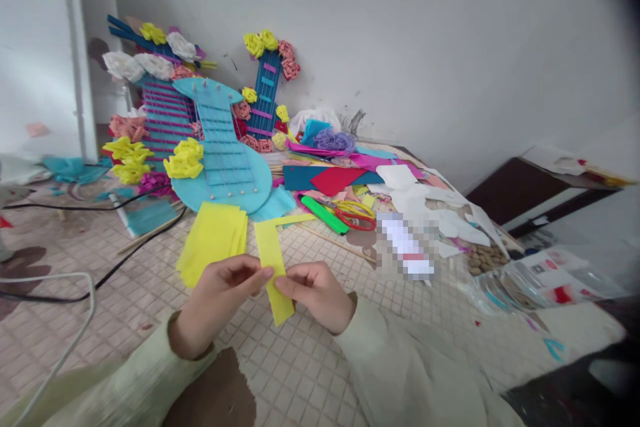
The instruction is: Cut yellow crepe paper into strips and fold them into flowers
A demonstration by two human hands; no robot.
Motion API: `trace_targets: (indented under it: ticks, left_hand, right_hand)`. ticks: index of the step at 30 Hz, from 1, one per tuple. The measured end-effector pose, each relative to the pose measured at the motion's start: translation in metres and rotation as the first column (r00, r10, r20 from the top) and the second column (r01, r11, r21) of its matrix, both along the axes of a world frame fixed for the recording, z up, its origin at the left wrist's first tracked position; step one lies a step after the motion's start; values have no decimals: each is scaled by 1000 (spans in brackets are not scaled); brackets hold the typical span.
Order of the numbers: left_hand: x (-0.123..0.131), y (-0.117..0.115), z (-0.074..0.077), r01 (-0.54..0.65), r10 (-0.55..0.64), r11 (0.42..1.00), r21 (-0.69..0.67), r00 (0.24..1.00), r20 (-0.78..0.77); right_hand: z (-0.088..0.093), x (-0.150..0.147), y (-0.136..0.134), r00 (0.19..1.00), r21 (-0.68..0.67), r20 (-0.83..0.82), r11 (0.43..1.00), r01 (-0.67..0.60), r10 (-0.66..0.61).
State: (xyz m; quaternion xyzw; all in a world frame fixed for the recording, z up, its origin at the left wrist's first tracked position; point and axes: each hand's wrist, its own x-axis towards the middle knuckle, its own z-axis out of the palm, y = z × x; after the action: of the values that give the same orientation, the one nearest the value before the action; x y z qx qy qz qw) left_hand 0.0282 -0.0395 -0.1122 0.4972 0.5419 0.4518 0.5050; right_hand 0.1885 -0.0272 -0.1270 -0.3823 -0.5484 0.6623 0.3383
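Between my two hands, a narrow strip of yellow paper (273,247) is held up over the tiled-pattern tabletop. My left hand (220,290) pinches its left edge between thumb and finger. On the opposite edge, my right hand (317,290) pinches the same strip a little lower. Just left of it lies a stack of yellow paper sheets (213,240). Behind my hands leans a light-blue guitar-shaped craft piece (225,153) with strings and small pegs, and a yellow paper flower (184,159) sits at its left side.
Red-handled scissors (356,217) and a green marker-like tube (324,215) lie past my right hand. Coloured paper (340,178) and white scraps (463,225) spread across the right. A clear plastic container (505,293) is farther right. Black cable (135,250) crosses the left side.
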Motion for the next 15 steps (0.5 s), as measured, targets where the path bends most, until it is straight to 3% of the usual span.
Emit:
trace_targets:
  ticks: [6,15]
  left_hand:
    - [-3,0,-1,-11,14,999,36,997,-72]
    - [-3,-1,-1,-44,47,996,74,998,-31]
  right_hand:
    - [0,-1,0,1000,1,10,1000,-2,2]
    - [0,0,0,998,9,7,998,-63,63]
